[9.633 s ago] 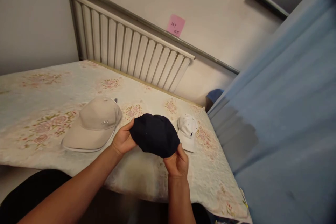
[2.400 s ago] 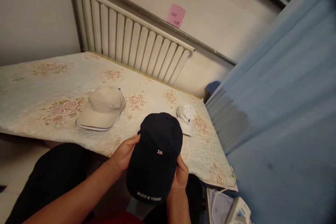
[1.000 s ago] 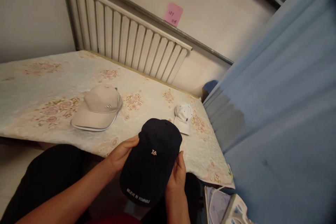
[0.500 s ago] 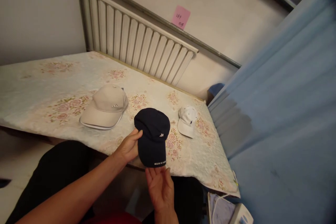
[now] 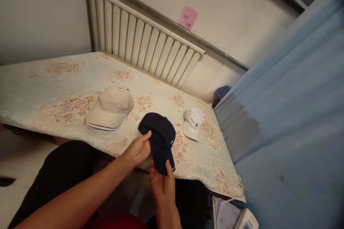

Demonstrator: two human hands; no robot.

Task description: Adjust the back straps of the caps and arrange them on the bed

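A dark navy baseball cap (image 5: 161, 132) is held over the near edge of the table, tilted so its brim points down towards me. My left hand (image 5: 139, 147) grips its left side, thumb on top where crown and brim meet. The tip of the brim is in my right hand (image 5: 162, 182), thumb above and fingers beneath. A small light logo shows on the crown's right side. To the left lies a beige cap (image 5: 111, 105) with its brim facing me. On the right rests a smaller white cap (image 5: 192, 123) with a little dark emblem.
A floral quilted cover (image 5: 80, 78) spreads over the table. Behind it a white radiator (image 5: 145, 35) runs along the wall, with a pink note (image 5: 188, 18) above. A blue curtain (image 5: 290, 107) hangs at the right. A white device with a cable (image 5: 246, 219) sits low at the right.
My right hand has closed on the brim, after lying open beneath it. The navy cap has turned, so its logo now faces more to the right. The other caps stay put.
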